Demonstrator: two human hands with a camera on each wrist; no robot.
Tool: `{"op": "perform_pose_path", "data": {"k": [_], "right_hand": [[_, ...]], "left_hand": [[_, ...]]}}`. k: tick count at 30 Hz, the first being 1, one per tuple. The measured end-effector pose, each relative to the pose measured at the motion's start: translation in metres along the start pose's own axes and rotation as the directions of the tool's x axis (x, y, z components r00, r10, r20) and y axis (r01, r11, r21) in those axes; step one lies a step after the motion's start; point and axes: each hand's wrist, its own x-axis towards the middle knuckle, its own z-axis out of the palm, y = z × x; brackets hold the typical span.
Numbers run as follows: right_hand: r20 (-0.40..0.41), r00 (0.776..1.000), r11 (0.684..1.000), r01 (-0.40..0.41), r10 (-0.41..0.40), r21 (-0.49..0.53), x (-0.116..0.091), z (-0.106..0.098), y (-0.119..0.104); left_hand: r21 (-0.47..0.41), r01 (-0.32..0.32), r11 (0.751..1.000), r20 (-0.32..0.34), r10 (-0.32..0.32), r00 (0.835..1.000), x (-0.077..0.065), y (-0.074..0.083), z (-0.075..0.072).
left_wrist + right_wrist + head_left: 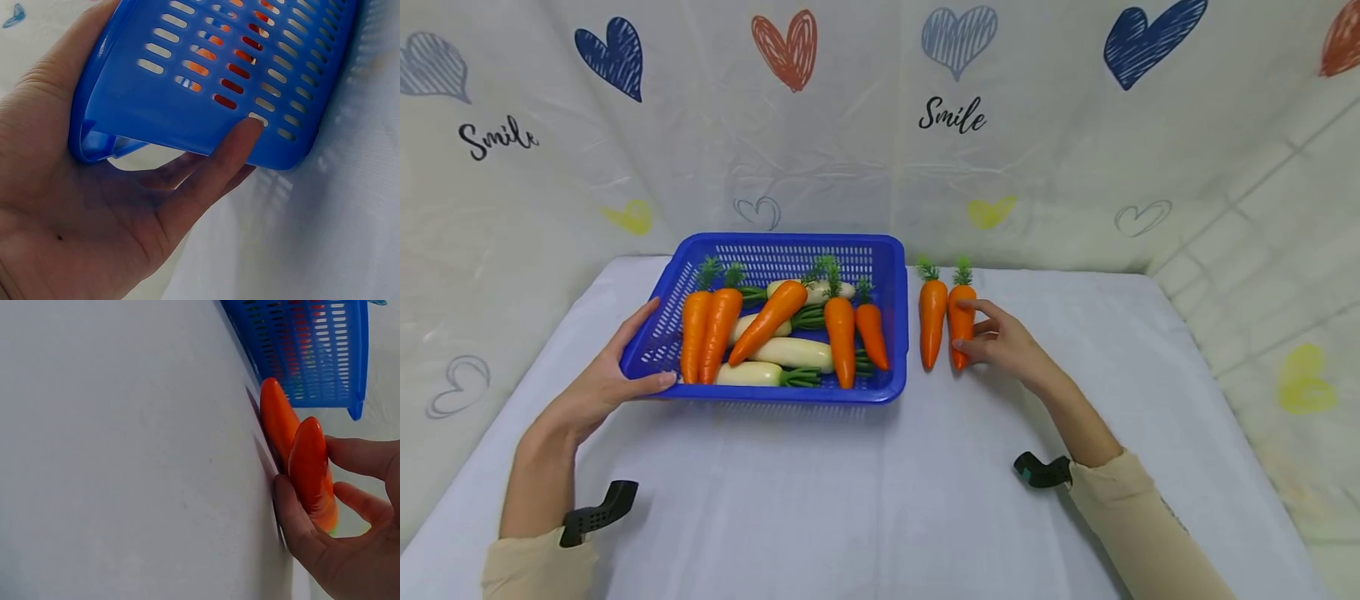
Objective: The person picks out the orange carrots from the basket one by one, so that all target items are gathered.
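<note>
A blue plastic basket [820, 398] holds several orange carrots [840, 342] and several white radishes [793, 352] with green stems. My left hand [598, 379] grips its near left corner, thumb at the front rim; in the left wrist view, fingers [209, 181] reach against the slotted wall. To the basket's right, two carrots with leafy green tops lie side by side on the table. The left one [932, 321] is untouched. My right hand [1006, 343] pinches the right one [960, 325] between thumb and fingers, as the right wrist view also shows.
A white cloth covers the table [820, 500]. Behind it hangs a pale curtain [865, 142] printed with hearts and the word Smile. Each wrist wears a black camera mount, the left one [598, 512] and the right one [1042, 469].
</note>
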Motion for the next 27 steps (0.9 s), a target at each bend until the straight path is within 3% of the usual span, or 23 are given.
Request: {"op": "perform_pose_path", "data": {"k": [12,27], "right_hand": [[-0.016,0.999,0.998,-0.028,0.029,0.063,0.0038,0.0019,-0.0019],[-0.028,0.998,0.998,-0.061,0.062,0.033,0.0065,0.0021,-0.0065]], "left_hand": [[-0.017,-0.005,1.0,-0.003,0.005,1.0,-0.0008,-0.0003,0.0008],[-0.049,-0.005,0.999,0.003,0.005,1.0,-0.0014,0.0008,-0.0001]]}}
